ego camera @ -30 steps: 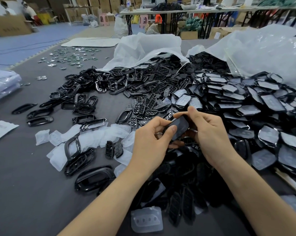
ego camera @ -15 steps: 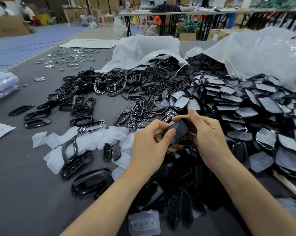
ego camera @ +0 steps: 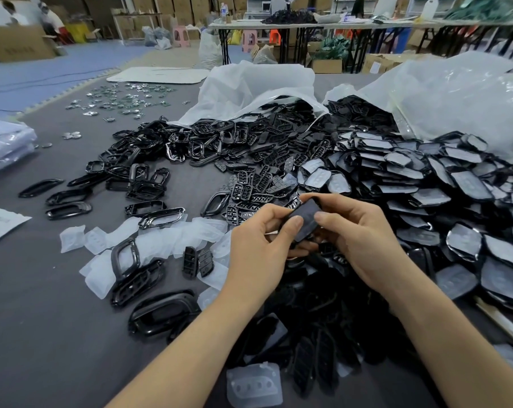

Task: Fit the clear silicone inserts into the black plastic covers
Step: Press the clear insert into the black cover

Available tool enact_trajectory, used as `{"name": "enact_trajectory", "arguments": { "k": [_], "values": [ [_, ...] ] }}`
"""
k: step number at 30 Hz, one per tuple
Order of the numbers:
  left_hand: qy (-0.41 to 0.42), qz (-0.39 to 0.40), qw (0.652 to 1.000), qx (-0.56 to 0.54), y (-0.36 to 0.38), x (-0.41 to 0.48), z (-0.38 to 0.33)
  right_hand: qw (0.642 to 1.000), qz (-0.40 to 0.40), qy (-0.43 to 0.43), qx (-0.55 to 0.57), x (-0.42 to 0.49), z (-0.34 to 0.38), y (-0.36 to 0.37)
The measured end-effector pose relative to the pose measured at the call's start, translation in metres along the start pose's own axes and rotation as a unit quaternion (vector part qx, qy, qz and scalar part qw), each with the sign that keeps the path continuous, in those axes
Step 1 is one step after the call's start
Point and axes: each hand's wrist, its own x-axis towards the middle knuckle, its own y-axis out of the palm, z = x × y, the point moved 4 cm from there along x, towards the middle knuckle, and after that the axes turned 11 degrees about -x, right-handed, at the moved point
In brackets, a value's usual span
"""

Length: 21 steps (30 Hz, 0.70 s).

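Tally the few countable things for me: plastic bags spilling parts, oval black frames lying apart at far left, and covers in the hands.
Plastic bags spilling parts: 2
Oval black frames at far left: 3
Black cover, gripped by left hand and right hand: 1
Total: 6

Left hand [ego camera: 258, 248] and right hand [ego camera: 362, 241] close together, fingers [ego camera: 293, 226] curled inward.

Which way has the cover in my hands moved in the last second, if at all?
No. The black cover stays just right of the glossy frame, pinched between the left hand and right hand.
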Motion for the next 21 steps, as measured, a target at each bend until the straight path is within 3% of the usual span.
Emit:
{"name": "enact_trajectory", "arguments": {
  "k": [6, 14, 21],
  "values": [
    [-0.002, -0.007, 1.0, 0.014, -0.0005, 0.0014, 0.0026, 0.998, -0.034, -0.006, -0.062, 0.0014, 0.0014, 0.0008],
    [-0.009, 0.008, 1.0, 0.027, 0.0005, 0.0009, 0.0029, 0.998, -0.052, 0.039, -0.024, 0.0014, -0.0004, -0.0033],
    [0.011, 0.021, 0.995, 0.094, -0.0001, -0.0002, 0.0027, 0.991, -0.089, 0.036, -0.092, 0.0001, -0.0004, -0.0031]
  ]
}}
